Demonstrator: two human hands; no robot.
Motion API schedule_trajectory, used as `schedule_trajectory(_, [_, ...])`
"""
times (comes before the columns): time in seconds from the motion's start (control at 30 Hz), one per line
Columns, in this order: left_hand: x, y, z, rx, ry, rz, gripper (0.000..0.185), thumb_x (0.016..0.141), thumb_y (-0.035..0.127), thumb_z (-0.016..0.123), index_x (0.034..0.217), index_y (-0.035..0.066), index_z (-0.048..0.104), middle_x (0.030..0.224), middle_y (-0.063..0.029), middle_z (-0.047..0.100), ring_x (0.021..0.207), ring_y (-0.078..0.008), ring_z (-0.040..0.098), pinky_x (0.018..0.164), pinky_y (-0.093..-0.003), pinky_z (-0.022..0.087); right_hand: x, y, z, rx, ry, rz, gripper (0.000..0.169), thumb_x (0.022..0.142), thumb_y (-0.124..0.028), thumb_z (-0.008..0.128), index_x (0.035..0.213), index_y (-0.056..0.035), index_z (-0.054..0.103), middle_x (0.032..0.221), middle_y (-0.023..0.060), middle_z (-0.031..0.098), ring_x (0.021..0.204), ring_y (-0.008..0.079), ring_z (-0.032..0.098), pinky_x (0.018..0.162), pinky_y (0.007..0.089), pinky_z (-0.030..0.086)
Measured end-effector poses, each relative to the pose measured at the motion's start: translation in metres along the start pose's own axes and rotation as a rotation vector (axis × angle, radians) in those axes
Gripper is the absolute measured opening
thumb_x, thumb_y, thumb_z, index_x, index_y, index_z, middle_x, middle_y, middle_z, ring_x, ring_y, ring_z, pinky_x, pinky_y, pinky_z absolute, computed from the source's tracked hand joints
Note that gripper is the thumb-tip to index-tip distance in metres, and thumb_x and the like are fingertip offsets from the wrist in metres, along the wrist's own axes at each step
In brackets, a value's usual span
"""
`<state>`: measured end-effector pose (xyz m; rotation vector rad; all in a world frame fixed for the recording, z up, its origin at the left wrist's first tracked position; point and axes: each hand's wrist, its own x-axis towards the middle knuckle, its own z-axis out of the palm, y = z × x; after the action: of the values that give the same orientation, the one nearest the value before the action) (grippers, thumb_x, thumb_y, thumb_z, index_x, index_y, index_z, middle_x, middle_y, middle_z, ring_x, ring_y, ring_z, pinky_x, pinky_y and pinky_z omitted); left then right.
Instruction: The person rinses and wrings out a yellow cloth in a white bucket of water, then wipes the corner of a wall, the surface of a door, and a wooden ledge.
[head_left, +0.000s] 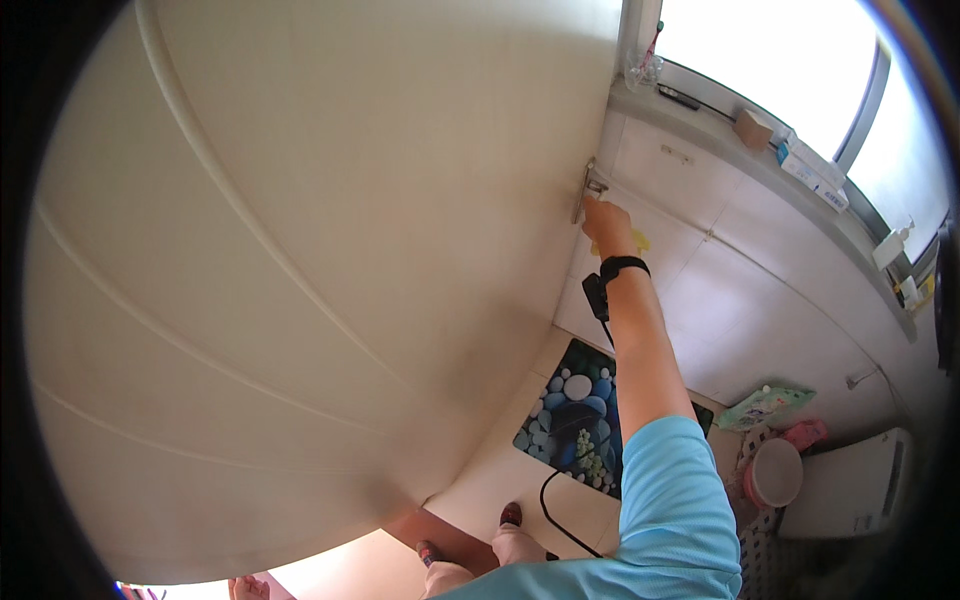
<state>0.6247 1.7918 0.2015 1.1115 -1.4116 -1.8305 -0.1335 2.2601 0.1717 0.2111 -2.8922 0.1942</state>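
Observation:
A large cream door (360, 225) with curved moulding lines fills the left and middle of the view. My right hand (606, 222) reaches out to the door's edge, its fingers curled around the metal door handle (597, 186). Part of the handle's plate shows beside my fingers, and the rest is hidden. A black strap (627, 265) circles my right wrist, with a small black device on it. At the bottom rim, only the fingers of my left hand (249, 587) show, near the door's lower edge, and whether they hold anything is unclear.
A pebble-print mat (570, 420) lies on the floor beyond my feet. A window sill (720, 142) carries boxes (814, 176) and a pump bottle (892, 246). At right stand a white bin-like box (847, 484) and a round tub (777, 472). A black cable (547, 510) hangs by me.

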Motion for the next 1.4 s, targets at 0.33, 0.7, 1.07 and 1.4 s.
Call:
schedule_trajectory(0.33, [-0.002,-0.005,-0.007,-0.022,-0.032,0.003,0.016,0.091,0.014,0.053,0.104,0.006,0.058,0.089,-0.0023,0.056,0.079,-0.0132,0.053,0.073,-0.0268,0.047,-0.052,0.038,-0.034,-0.039,-0.098,0.068,0.023,0.084,-0.012,0.05,0.106,-0.0117,0.058,0.099,0.0148,0.067,0.093,0.0327,0.065,0.079,0.0453,0.051])
schedule_trajectory(0.7, [0.022,0.002,-0.047,-0.066,-0.253,-0.001,0.015,0.091,0.01,0.053,0.102,0.002,0.061,0.091,-0.0057,0.058,0.083,-0.0173,0.055,0.074,-0.03,0.047,-0.215,0.108,-0.08,0.032,-0.157,0.475,0.039,0.086,-0.015,0.046,0.126,-0.0141,0.046,0.104,0.0165,0.066,0.098,0.0341,0.063,0.082,0.0453,0.051])
schedule_trajectory(1.07, [0.073,0.01,-0.127,-0.048,-0.4,-0.018,0.019,0.091,0.015,0.056,0.101,0.0,0.061,0.086,-0.0072,0.062,0.077,-0.0172,0.06,0.072,-0.0307,0.053,-0.425,0.142,-0.137,0.061,-0.077,0.805,0.033,0.088,-0.016,0.046,0.121,-0.0088,0.045,0.106,0.0186,0.065,0.1,0.0362,0.062,0.08,0.0475,0.05])
schedule_trajectory(1.4, [0.079,0.025,-0.116,0.009,-0.502,-0.028,0.027,0.092,0.021,0.055,0.108,-0.001,0.06,0.087,-0.0066,0.062,0.075,-0.0157,0.058,0.072,-0.0307,0.052,-0.636,0.135,-0.171,-0.033,-0.095,0.963,0.045,0.09,-0.014,0.05,0.131,-0.0023,0.036,0.098,0.0227,0.065,0.09,0.0373,0.064,0.071,0.0492,0.052])
